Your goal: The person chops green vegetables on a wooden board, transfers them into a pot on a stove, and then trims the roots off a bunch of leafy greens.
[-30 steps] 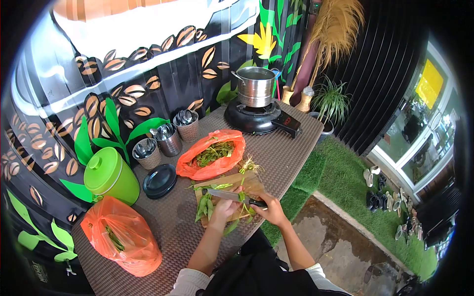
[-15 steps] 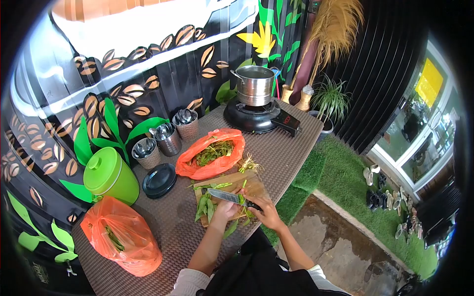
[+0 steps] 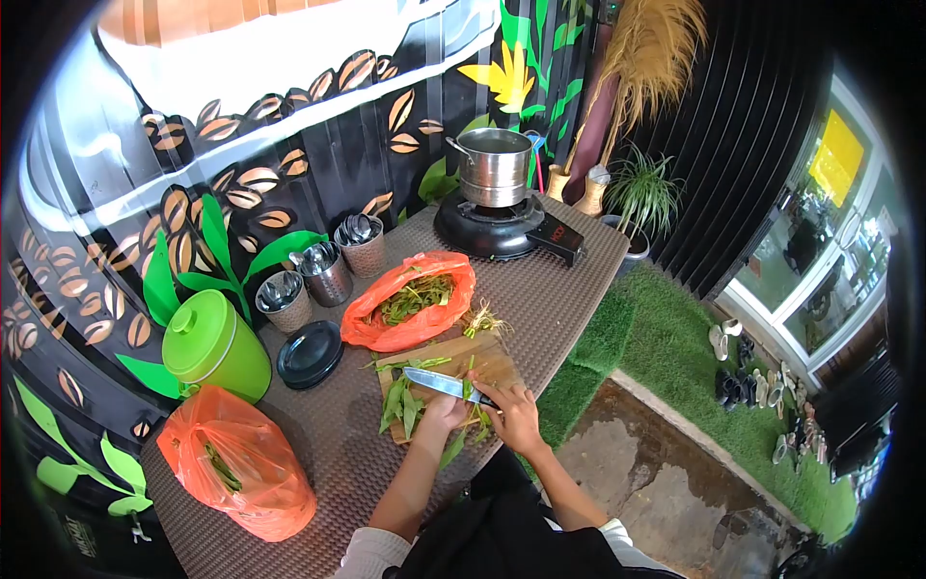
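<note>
My right hand (image 3: 515, 417) is closed round the handle of a kitchen knife (image 3: 434, 382), whose broad blade points left across the cutting board. Close beside it, my left hand (image 3: 446, 411) is closed on green leafy stems (image 3: 468, 388), partly hidden by the blade and fingers. Under both hands lies a wooden cutting board (image 3: 497, 361). Loose green leaves (image 3: 399, 405) are spread on its left side, and some hang near its front edge. A small bundle of pale root ends (image 3: 482, 320) rests at the board's far edge.
Behind the board sits an open orange bag (image 3: 361, 326) of greens. A tied orange bag (image 3: 241, 473), green lidded bucket (image 3: 217, 349), black plates (image 3: 311, 355) and cutlery cups (image 3: 323, 275) stand leftward. A steel pot (image 3: 494, 174) sits on a black stove (image 3: 482, 232) at the back.
My right hand and the knife have shifted slightly left, closer to my left hand. The blade's face catches more light now. The bags and other table items keep their places.
</note>
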Available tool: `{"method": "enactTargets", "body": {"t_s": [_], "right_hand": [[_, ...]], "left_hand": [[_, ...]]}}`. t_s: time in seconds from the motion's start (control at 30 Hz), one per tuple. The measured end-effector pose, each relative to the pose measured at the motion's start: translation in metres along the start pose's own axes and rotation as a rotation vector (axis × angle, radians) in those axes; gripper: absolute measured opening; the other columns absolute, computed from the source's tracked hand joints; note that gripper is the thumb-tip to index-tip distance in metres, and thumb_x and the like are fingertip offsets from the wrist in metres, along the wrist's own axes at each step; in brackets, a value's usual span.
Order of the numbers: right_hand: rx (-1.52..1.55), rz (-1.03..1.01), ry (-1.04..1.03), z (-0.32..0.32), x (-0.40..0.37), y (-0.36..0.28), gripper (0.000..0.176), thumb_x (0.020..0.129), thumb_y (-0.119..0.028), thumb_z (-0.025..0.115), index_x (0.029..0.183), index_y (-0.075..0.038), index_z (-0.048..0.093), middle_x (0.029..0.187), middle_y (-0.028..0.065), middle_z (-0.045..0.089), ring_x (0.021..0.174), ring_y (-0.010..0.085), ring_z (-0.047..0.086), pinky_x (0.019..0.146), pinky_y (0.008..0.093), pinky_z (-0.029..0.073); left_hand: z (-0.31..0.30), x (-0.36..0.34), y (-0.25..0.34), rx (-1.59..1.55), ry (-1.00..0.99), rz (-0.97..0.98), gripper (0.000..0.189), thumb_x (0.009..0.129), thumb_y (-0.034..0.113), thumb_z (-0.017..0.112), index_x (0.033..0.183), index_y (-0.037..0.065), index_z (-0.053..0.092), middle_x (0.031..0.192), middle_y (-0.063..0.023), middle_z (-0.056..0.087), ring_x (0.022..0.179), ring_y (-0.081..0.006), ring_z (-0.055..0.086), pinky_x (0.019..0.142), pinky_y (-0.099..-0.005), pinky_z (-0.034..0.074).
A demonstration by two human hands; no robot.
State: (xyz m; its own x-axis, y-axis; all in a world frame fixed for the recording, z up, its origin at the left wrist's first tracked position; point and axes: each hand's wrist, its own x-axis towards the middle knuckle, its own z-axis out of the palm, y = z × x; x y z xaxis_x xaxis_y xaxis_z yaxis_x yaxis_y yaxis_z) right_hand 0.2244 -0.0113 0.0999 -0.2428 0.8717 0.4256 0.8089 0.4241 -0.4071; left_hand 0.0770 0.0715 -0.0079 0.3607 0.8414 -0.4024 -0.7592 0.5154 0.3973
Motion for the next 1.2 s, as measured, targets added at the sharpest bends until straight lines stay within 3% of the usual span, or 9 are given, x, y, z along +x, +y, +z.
{"method": "enactTargets", "body": {"t_s": [0.3,0.4,0.53,0.7,0.8,1.03,1.1,1.2], "right_hand": [[-0.079,0.025,0.055,0.008,0.006,-0.008,0.043,0.081,-0.019,0.062,0.124,-0.021,0.056,0.087,0.0033,0.058,0.081,0.0233,0.052,0.072,0.0371,0.036],[-0.108,0.026,0.064,0.013,0.005,-0.007,0.044,0.081,-0.019,0.062,0.125,-0.021,0.056,0.087,0.0039,0.058,0.082,0.0235,0.052,0.073,0.037,0.037],[-0.041,0.038,0.142,0.022,0.006,-0.007,0.047,0.078,-0.016,0.066,0.124,-0.021,0.058,0.086,0.0039,0.062,0.078,0.0236,0.052,0.071,0.0354,0.037],[0.19,0.145,0.146,0.035,0.004,-0.003,0.048,0.08,-0.015,0.063,0.127,-0.02,0.054,0.096,0.0082,0.062,0.089,0.0279,0.055,0.077,0.0387,0.039],[0.235,0.166,0.165,0.034,0.007,-0.008,0.046,0.08,-0.011,0.065,0.125,-0.017,0.057,0.098,0.0093,0.066,0.081,0.0273,0.056,0.078,0.0369,0.042],[0.268,0.168,0.196,0.036,0.007,-0.011,0.045,0.081,-0.011,0.065,0.125,-0.015,0.057,0.096,0.012,0.065,0.083,0.0293,0.057,0.078,0.0383,0.044],[0.315,0.238,0.111,0.035,0.006,-0.011,0.045,0.082,-0.01,0.061,0.126,-0.017,0.055,0.109,0.0111,0.063,0.095,0.0307,0.057,0.085,0.0381,0.042],[0.439,0.214,0.18,0.047,0.009,0.005,0.039,0.086,-0.011,0.059,0.125,-0.011,0.055,0.108,0.0118,0.064,0.096,0.0274,0.059,0.085,0.0368,0.043]], "left_hand": [[0.011,-0.009,0.0,-0.045,-0.01,0.147,0.029,0.091,0.013,0.057,0.118,0.002,0.053,0.111,-0.0075,0.059,0.103,-0.0161,0.056,0.095,-0.0313,0.045],[0.025,-0.016,0.003,-0.021,0.085,0.153,0.027,0.092,0.013,0.055,0.117,0.002,0.054,0.109,-0.0068,0.059,0.102,-0.0158,0.056,0.094,-0.0304,0.045],[0.011,-0.002,-0.001,-0.057,-0.025,0.125,0.021,0.094,0.014,0.054,0.112,0.004,0.056,0.102,-0.0048,0.061,0.097,-0.015,0.057,0.09,-0.0296,0.047],[0.008,-0.002,-0.003,-0.057,-0.098,0.098,0.02,0.093,0.02,0.056,0.108,0.009,0.056,0.101,-0.0015,0.06,0.093,-0.0137,0.058,0.085,-0.03,0.048],[0.006,-0.001,-0.004,-0.052,-0.137,0.118,0.019,0.093,0.019,0.055,0.108,0.008,0.056,0.1,-0.0021,0.061,0.092,-0.014,0.058,0.083,-0.0307,0.049],[0.004,0.003,-0.006,-0.086,-0.198,0.122,0.013,0.093,0.008,0.051,0.101,0.005,0.059,0.094,-0.0068,0.063,0.083,-0.0155,0.062,0.073,-0.0291,0.052],[-0.002,0.003,-0.006,-0.086,-0.212,0.096,0.012,0.092,0.008,0.052,0.1,0.005,0.059,0.094,-0.0073,0.063,0.082,-0.0158,0.062,0.072,-0.0291,0.053],[0.002,-0.003,-0.005,-0.03,-0.266,0.05,0.01,0.092,0.01,0.055,0.1,0.006,0.059,0.094,-0.007,0.063,0.085,-0.0162,0.061,0.075,-0.0288,0.052]]}}
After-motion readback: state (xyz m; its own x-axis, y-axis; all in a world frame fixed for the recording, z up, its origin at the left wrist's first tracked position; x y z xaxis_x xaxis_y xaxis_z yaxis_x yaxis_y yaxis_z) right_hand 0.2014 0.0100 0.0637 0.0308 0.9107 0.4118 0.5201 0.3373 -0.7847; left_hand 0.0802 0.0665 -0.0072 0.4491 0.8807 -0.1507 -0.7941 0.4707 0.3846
